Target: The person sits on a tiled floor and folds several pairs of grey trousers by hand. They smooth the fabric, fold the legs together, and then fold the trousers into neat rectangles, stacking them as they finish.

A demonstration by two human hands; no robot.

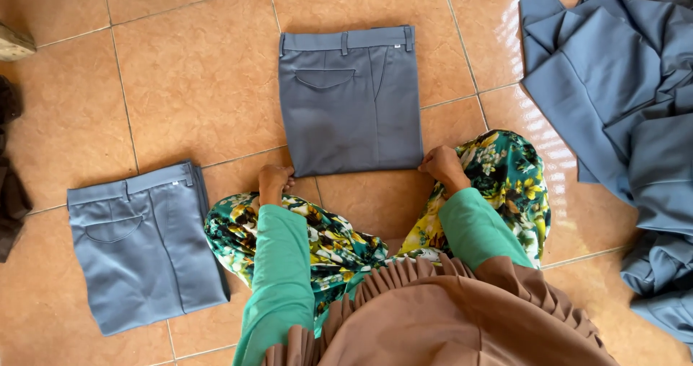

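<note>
Your left hand (273, 180) and right hand (442, 165) pinch the near corners of the smooth grey folded trousers (350, 99); glossy terracotta tiles (195, 77) beneath.

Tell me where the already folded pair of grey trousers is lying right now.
In the head view, the folded trousers lie on the tiled floor at lower left, beside the person's left arm, apart from the pair both hands touch.
</note>
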